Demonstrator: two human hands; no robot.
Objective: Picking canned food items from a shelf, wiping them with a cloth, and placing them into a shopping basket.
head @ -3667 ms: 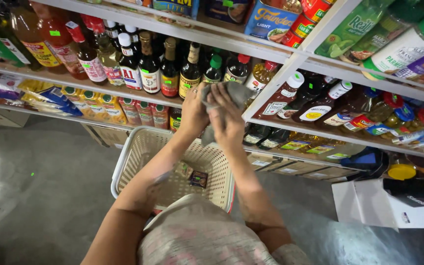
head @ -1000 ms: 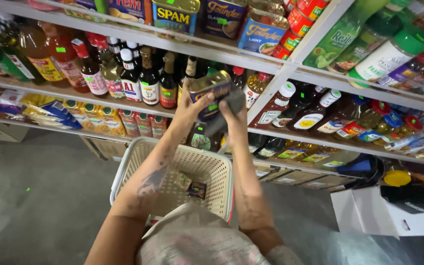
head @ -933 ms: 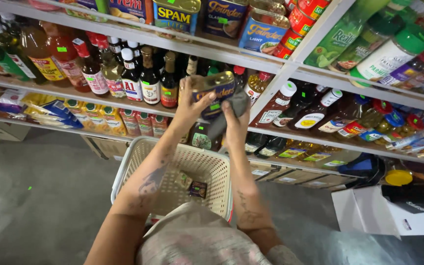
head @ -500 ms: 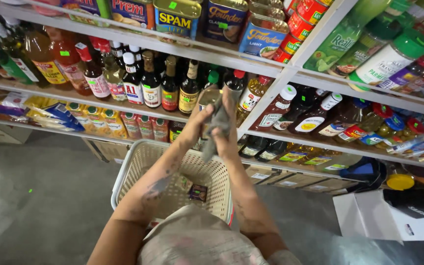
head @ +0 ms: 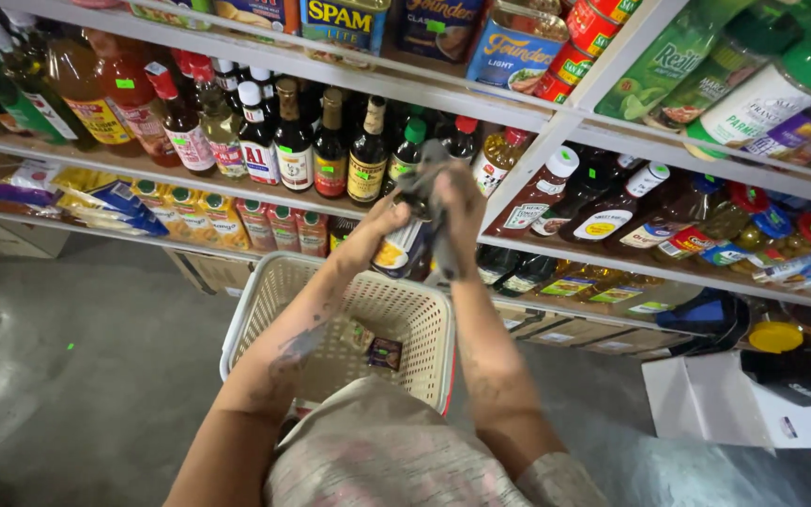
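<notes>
A shop aisle is stretching out here, with white shelves [head: 556,117] packed with bottles and cans standing over a grey concrete floor [head: 77,376].

From the head view, the person is standing close to the shelves with both arms raised. The left hand [head: 377,230] is closing around the lower part of a dark bottle [head: 404,246] with a yellow label, fingers wrapped tight on it. The right hand [head: 457,202] is pressing a grey cloth [head: 429,174] against the upper part of that same bottle, fingers curled over the cloth, so the bottle's neck is hiding under it. The bottle is tilting slightly, held out in front of the middle shelf and not resting on it.

Directly below the grip, a cream basket [head: 265,310] is sitting near the person's waist, with a couple of small packets [head: 373,345] lying on its bottom. Just behind and left of the grip, a row of dark sauce bottles [head: 330,141] is standing upright on the shelf. To the right of the grip, more brown bottles [head: 542,192] with white caps are leaning on the next bay. Above the grip, cans [head: 518,47] are lining the top shelf. Far off to the lower right, a white box [head: 715,404] is lying on the floor.
</notes>
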